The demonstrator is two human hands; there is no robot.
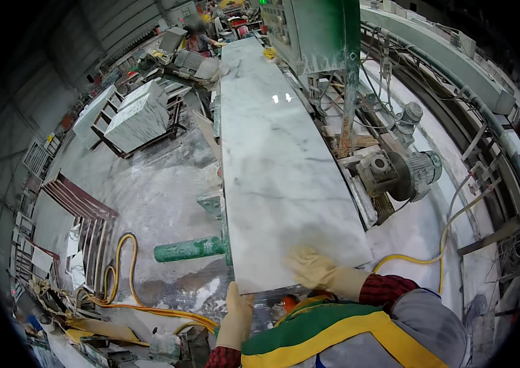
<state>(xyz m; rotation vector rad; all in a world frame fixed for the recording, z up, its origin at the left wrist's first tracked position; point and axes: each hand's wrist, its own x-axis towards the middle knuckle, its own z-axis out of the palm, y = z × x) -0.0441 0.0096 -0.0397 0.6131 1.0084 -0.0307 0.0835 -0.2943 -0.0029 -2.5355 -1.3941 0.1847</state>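
A long white marble slab [278,153] with grey veins stretches away from me, its near end at my waist. My left hand [236,316], in a cream glove, holds the slab's near left corner, its fingers partly hidden by the edge. Also gloved, my right hand [316,268] lies flat on the slab's top near the close edge. Its fingertips are smeared by motion. Two bright reflections show on the polished face farther up.
A green roller [189,249] juts out left of the slab. A motor [416,175] stands close on the right, below a green cabinet [321,37]. Yellow hose [126,270] loops over the floor. Stacked slabs [140,119] sit on a rack; another person [198,42] is at the far end.
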